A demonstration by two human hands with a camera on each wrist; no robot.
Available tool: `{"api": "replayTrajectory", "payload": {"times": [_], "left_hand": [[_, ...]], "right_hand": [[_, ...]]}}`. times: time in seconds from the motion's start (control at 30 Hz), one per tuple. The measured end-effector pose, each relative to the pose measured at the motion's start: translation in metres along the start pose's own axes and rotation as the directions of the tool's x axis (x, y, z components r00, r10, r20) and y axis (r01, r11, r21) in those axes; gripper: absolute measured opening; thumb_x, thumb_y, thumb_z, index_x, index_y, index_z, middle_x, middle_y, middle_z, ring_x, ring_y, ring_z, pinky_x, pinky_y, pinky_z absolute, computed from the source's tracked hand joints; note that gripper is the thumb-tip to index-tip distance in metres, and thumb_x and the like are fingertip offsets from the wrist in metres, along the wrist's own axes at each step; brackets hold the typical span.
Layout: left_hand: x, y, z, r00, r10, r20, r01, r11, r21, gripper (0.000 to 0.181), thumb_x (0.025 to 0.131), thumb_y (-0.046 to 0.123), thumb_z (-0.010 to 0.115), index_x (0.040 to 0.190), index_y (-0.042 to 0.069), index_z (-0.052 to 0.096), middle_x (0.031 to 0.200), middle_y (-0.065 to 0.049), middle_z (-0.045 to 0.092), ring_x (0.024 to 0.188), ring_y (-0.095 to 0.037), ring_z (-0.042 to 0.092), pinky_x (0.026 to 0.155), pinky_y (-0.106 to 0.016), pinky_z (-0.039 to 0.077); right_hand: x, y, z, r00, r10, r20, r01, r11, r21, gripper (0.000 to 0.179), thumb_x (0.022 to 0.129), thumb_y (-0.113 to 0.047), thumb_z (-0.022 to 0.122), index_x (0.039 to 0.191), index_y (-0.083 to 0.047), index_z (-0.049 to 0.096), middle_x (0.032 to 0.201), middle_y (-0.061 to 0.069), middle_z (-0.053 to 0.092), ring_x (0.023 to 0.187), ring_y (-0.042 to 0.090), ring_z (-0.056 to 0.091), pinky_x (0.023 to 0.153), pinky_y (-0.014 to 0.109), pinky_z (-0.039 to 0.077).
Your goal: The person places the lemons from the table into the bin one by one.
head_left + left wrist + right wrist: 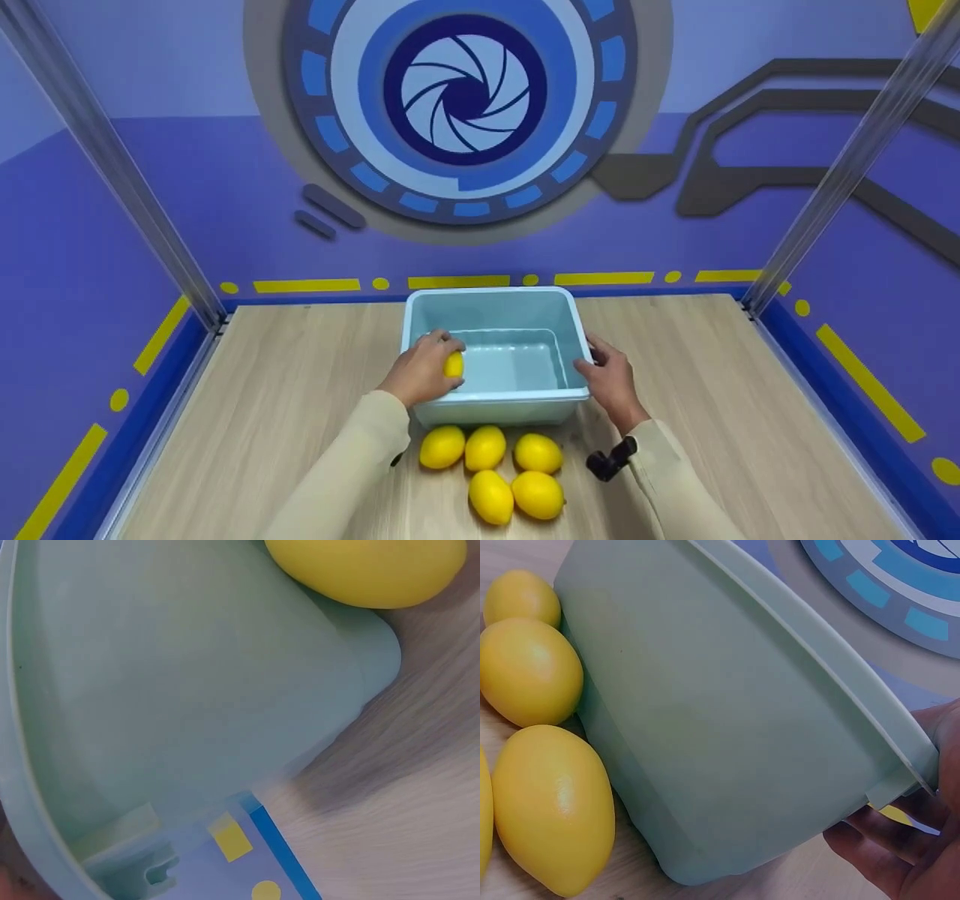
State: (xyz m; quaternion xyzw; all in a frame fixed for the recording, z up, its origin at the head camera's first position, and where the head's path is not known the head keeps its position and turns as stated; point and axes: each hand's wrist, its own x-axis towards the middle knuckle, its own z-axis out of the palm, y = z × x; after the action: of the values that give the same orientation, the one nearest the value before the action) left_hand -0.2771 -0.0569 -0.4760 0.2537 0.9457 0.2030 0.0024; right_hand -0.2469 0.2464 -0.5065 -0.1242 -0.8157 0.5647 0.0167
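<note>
A pale blue-green plastic bin (495, 411) stands on the wooden table, its inner floor bare in the head view. My left hand (426, 367) reaches over the bin's left front rim and grips a lemon (454, 364) just inside it. On the opposite side, my right hand (611, 379) holds the bin's right rim, thumb over the edge and fingers beneath, as the right wrist view (900, 832) shows. Several lemons (485, 448) lie on the table in front of the bin. In the left wrist view only the bin's outer wall (187, 675) and one lemon (371, 570) show clearly.
The wooden table (300, 405) extends to both sides of the bin. A purple-blue printed panel (202, 195) rises behind it, with side panels and metal posts (832, 165) at the corners. A black device (611, 459) sits at the right wrist.
</note>
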Motion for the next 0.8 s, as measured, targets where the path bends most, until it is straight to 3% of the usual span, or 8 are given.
{"api": "replayTrajectory", "payload": {"times": [0.33,0.8], "left_hand": [[-0.0004,-0.0006,0.0013,1.000,-0.003,-0.003,0.003,1.000,-0.021,0.045,0.083,0.028,0.076,0.124,0.017,0.062,0.126,-0.007,0.055,0.107,-0.025,0.054,0.088,-0.040,0.055],[-0.0014,-0.0020,0.0009,1.000,0.026,-0.017,-0.026,0.999,-0.034,0.043,0.083,0.027,0.076,0.122,0.015,0.063,0.122,-0.007,0.056,0.103,-0.024,0.056,0.081,-0.037,0.056]], "right_hand": [[0.0013,-0.0006,-0.0008,1.000,0.006,0.005,-0.006,1.000,-0.005,0.059,0.095,-0.008,0.055,0.150,-0.013,0.035,0.150,0.017,0.042,0.134,0.034,0.045,0.110,0.048,0.040],[0.0006,0.0002,0.0003,1.000,-0.009,-0.009,0.009,1.000,0.011,0.058,0.093,-0.007,0.056,0.149,-0.011,0.037,0.147,0.019,0.045,0.133,0.034,0.046,0.109,0.048,0.041]]}}
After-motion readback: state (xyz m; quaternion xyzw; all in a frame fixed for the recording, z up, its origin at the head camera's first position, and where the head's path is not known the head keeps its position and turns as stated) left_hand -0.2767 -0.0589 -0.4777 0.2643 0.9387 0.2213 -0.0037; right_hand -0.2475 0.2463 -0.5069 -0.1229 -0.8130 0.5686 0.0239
